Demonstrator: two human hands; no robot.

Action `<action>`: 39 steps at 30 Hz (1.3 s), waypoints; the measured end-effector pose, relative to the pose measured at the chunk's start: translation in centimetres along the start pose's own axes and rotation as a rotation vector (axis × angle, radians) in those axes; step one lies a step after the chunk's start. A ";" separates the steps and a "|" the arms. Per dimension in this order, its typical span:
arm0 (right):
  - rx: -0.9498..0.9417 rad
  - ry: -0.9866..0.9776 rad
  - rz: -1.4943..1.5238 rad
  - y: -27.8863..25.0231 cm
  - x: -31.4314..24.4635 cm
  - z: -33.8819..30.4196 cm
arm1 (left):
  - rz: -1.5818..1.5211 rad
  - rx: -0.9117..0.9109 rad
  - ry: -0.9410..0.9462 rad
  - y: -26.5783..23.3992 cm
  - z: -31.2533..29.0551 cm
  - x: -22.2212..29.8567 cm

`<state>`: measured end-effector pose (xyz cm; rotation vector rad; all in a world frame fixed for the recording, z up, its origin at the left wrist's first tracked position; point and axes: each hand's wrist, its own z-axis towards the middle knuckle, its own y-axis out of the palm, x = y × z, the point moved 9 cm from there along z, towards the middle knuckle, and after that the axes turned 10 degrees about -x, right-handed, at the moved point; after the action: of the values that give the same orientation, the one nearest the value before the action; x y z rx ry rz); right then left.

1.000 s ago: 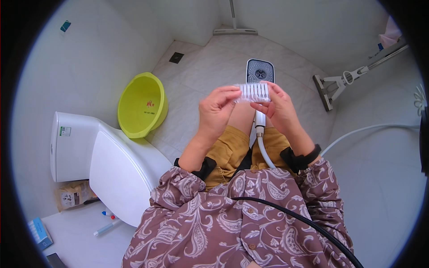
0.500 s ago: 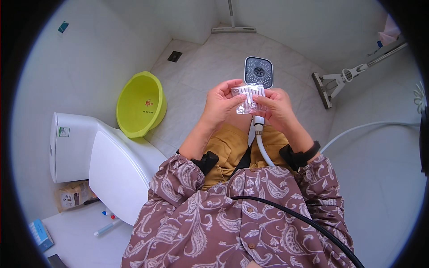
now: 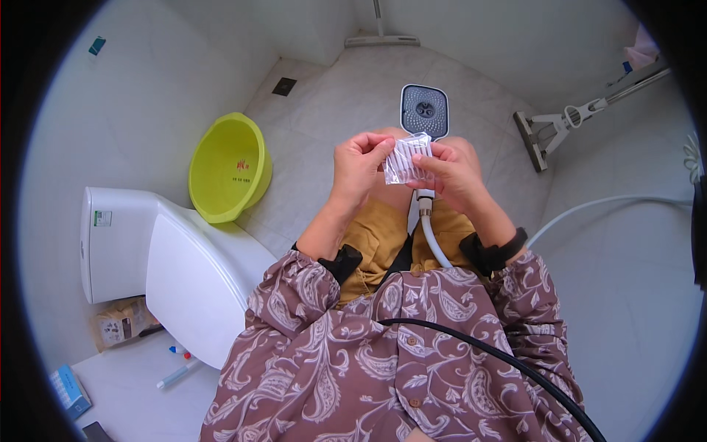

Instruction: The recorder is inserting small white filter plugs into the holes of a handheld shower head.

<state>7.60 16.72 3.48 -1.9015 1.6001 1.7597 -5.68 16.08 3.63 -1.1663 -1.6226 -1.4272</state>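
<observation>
one clear plastic packet (image 3: 409, 160) is held up over the person's knees, just in front of the shower head (image 3: 425, 107). inside it lies a single row of thin white sticks (image 3: 398, 160), several of them, too small and shiny to count surely. the sticks run side by side, their long axis roughly away from the body, a little tilted; the packet itself looks nearly square.

the left hand (image 3: 359, 166) pinches the packet's left edge between thumb and bent fingers. the right hand (image 3: 455, 173) grips its right side, thumb lying across the front and fingers behind.

one shower head points away from the body, nozzle face up, with one white hose (image 3: 436, 243) joined below. to the left stand one green basin (image 3: 224, 166), tilted, its mouth facing the person, and one toilet (image 3: 195, 280), lid down. two mops (image 3: 530, 141) stand farther off.
</observation>
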 end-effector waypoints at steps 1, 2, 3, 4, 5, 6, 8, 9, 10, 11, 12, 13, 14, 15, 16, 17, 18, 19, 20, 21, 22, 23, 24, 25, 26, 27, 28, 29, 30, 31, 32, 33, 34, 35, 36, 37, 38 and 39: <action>-0.021 0.004 0.032 0.3 0.0 0.0 | 0.044 0.006 0.006 -0.2 0.1 0.1; -0.022 0.007 0.034 0.4 0.1 0.0 | 0.044 0.008 0.004 -0.3 0.1 -0.1; -0.025 0.002 0.047 0.6 0.2 0.0 | 0.029 0.024 0.011 -0.5 0.0 -0.2; -0.028 -0.005 0.059 0.6 0.2 0.0 | 0.015 0.037 0.019 -0.3 -0.1 0.2; -0.028 -0.004 0.061 0.6 0.1 0.0 | 0.015 0.037 0.018 -0.1 -0.3 0.6; -0.015 -0.027 0.054 0.3 -0.3 -0.1 | -0.045 0.080 -0.026 -0.2 -0.6 0.6; 0.002 -0.051 0.047 -0.3 -0.5 -0.3 | -0.105 0.119 -0.071 -0.6 -1.1 0.3; 0.008 -0.054 0.025 -0.7 -0.5 -0.4 | -0.114 0.026 -0.168 -0.5 -1.2 -0.7; 0.011 -0.057 0.004 -0.9 -0.5 -0.4 | -0.121 -0.065 -0.263 0.0 -1.4 -1.4; 0.010 -0.058 0.004 -0.9 -0.4 -0.3 | -0.120 -0.065 -0.263 0.1 -1.6 -1.4; 0.031 -0.083 0.013 -1.1 -0.5 -0.3 | -0.113 -0.107 -0.327 0.5 -2.0 -1.9; 0.052 -0.107 0.022 -1.2 -0.6 -0.3 | -0.107 -0.148 -0.393 0.9 -2.4 -2.3; 0.051 -0.105 0.022 -1.2 -0.6 -0.3 | -0.107 -0.147 -0.393 0.9 -2.5 -2.4; 0.060 -0.108 0.023 -1.2 -0.6 -0.3 | -0.105 -0.159 -0.363 0.8 -2.5 -2.4; 0.069 -0.111 0.024 -1.3 -0.6 -0.3 | -0.104 -0.172 -0.333 0.8 -2.4 -2.5; 0.068 -0.110 0.024 -1.3 -0.5 -0.2 | -0.105 -0.171 -0.333 0.7 -2.5 -2.9; 0.076 -0.110 0.024 -1.4 -0.4 -0.2 | -0.029 -0.122 -0.274 0.2 -2.3 -2.8; 0.084 -0.110 0.024 -1.5 -0.3 -0.1 | 0.046 -0.073 -0.215 0.1 -2.1 -2.1; 0.084 -0.110 0.023 -1.6 -0.1 0.0 | 0.045 -0.073 -0.215 0.6 -2.2 -2.1; 0.093 -0.115 0.033 -1.8 -0.1 0.1 | 0.264 -0.013 -0.028 0.9 -2.3 -0.2; 0.102 -0.119 0.045 -1.8 0.1 0.1 | 0.480 0.048 0.159 1.3 -2.8 1.9; 0.101 -0.118 0.044 -1.8 0.2 0.1 | 0.480 0.049 0.159 1.4 -2.9 1.8; 0.101 -0.121 0.051 -1.8 0.3 0.0 | 0.592 0.012 0.219 2.1 -3.0 2.3; 0.101 -0.124 0.057 -1.7 0.3 0.0 | 0.703 -0.025 0.281 2.7 -3.2 2.7; 0.100 -0.124 0.057 -1.5 0.3 0.1 | 0.703 -0.024 0.281 2.6 -3.1 2.5; 0.117 -0.119 0.046 -1.4 0.4 0.1 | 0.683 -0.011 0.249 2.1 -3.0 2.0; 0.135 -0.114 0.035 -1.4 0.5 0.0 | 0.662 0.002 0.215 1.8 -3.0 1.7; 0.135 -0.114 0.035 -1.3 0.6 0.1 | 0.662 0.002 0.216 1.9 -2.9 1.7; 0.139 -0.104 0.044 -1.3 0.8 0.2 | 0.663 0.037 0.212 1.7 -2.9 1.7; 0.140 -0.094 0.054 -1.3 1.0 0.2 | 0.665 0.074 0.208 1.5 -3.0 1.9; 0.139 -0.094 0.054 -1.1 0.9 0.3 | 0.666 0.075 0.208 1.3 -2.9 1.7; 0.137 -0.095 0.040 -1.0 0.9 0.3 | 0.696 0.155 0.273 0.6 -3.0 2.0; 0.136 -0.097 0.027 -0.8 0.8 0.2 | 0.726 0.235 0.339 0.2 -3.2 2.7; 0.135 -0.097 0.026 -0.7 0.8 0.2 | 0.726 0.236 0.340 -0.1 -2.9 2.7; 0.123 -0.084 0.042 -0.4 1.0 0.2 | 0.547 0.243 0.206 -1.4 -2.3 1.6; 0.113 -0.071 0.056 -0.2 1.2 0.2 | 0.367 0.247 0.073 -2.2 -1.9 0.1; 0.113 -0.073 0.055 -0.3 1.3 0.2 | 0.367 0.247 0.074 -2.0 -1.9 0.0; 0.104 -0.092 0.052 -0.3 1.3 0.2 | 0.078 0.239 0.078 -2.0 -1.9 -0.9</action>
<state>7.37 16.25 2.25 -1.7232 1.6880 1.7190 -7.28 14.01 2.38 -1.0126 -1.6249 -1.1779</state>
